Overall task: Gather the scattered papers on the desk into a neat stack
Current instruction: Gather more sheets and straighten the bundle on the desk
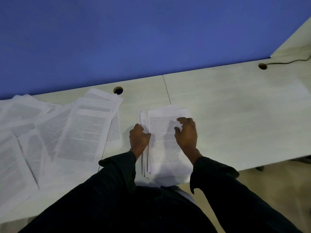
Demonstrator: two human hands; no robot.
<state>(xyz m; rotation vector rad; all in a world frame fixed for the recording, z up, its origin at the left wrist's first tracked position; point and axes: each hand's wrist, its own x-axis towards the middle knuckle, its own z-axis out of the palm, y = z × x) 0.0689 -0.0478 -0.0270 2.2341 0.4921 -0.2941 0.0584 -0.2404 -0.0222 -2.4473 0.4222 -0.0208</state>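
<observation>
A stack of printed papers (165, 142) was observed on the pale desk (235, 115), just in front of the person, its near end overhanging the desk's front edge. The sheets were not squared: several left-hand edges were fanned out in steps.

The left hand (138, 137) was set against the left edge of the stack, fingers curled in against the fanned sheet edges; whether sheets were pinched or merely pushed could not be told. The right hand (186, 132) was held over the right part of the top sheet, fingers bent in a loose claw and apparently holding nothing, fingertips at or just above the paper; contact appeared likely but was not certain in the dim light. Both forearms were covered by dark sleeves (218, 179).

The scattered papers (55, 137) were recorded to the left of the stack, overlapping one another at differing angles and reaching to the left border of the view. Dense blocks of printed text were seen on every sheet, but no word, heading or label could be read; the print was blurred.

Two round cable holes were noted along the back of the desk, one (118, 90) near the scattered papers, one (262, 66) at far right with a dark cable (289, 62) leading from it. A blue partition (134, 34) stood behind the desk.
</observation>
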